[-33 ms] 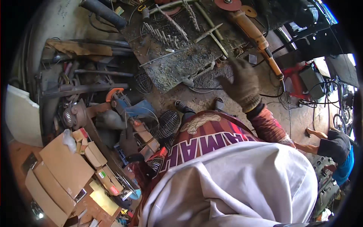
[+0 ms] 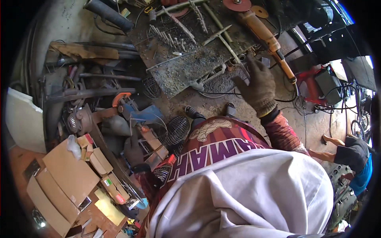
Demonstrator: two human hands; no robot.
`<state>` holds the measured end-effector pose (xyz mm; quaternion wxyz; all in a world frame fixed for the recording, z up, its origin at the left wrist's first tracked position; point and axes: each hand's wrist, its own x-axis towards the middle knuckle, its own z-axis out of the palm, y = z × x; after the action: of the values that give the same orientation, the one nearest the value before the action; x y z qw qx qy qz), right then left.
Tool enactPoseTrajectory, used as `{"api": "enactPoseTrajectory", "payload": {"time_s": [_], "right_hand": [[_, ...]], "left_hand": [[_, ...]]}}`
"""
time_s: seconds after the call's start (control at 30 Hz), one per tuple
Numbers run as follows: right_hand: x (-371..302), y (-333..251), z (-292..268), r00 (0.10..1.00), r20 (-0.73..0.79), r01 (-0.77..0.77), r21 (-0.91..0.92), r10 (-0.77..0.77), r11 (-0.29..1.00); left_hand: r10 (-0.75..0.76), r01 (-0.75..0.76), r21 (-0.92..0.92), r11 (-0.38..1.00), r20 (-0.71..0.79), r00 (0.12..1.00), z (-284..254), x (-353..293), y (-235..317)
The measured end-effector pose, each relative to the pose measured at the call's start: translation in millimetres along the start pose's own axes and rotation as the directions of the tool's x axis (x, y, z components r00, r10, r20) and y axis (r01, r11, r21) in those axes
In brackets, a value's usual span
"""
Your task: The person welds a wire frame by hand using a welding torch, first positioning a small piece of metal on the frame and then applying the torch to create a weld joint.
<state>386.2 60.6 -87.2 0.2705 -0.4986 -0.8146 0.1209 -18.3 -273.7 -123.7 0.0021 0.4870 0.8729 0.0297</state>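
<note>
My right hand [image 2: 258, 89], in a brown knitted work glove, is raised in front of the worktable's near right edge. Its thumb stands apart from its fingers, and I see nothing gripped in it. Just beyond the thumb are the end of a thin metal bar [image 2: 230, 48] and the table's rim. To the right of the fingers lies an orange angle grinder [image 2: 264, 35] with a reddish disc [image 2: 238, 4]. My left hand [image 2: 135, 154], in a dark glove, is low at the left beside a brown box-like block [image 2: 152, 144]; shadow hides its fingers.
The grit-covered metal table [image 2: 174, 79] carries several short rods and bars. At the left are a blue-and-orange tool [image 2: 145, 113], steel stock [image 2: 87, 93] and cardboard boxes [image 2: 69, 168]. A red-framed machine [image 2: 307, 85] with cables stands right. Another person [image 2: 353, 154] is far right.
My right hand has drawn slightly back from the table and to the right, and its blur has lessened. My left hand has shifted a little beside the block. The grinder stays put.
</note>
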Motion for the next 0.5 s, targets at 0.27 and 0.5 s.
{"api": "enactPoseTrajectory", "payload": {"time_s": [0.27,0.5], "right_hand": [[17.7,49.0,19.5,0.794,0.533,-0.478,0.249,0.293,0.843],[-6.7,25.9,-4.5,0.830,0.484,-0.534,0.547,0.277,0.645]], "left_hand": [[0.052,-0.068,-0.281,0.957,-0.063,0.997,-106.6,-5.7,59.4],[-0.413,0.219,-0.793,0.568,-0.044,0.910,-153.5,10.6,112.3]]}}
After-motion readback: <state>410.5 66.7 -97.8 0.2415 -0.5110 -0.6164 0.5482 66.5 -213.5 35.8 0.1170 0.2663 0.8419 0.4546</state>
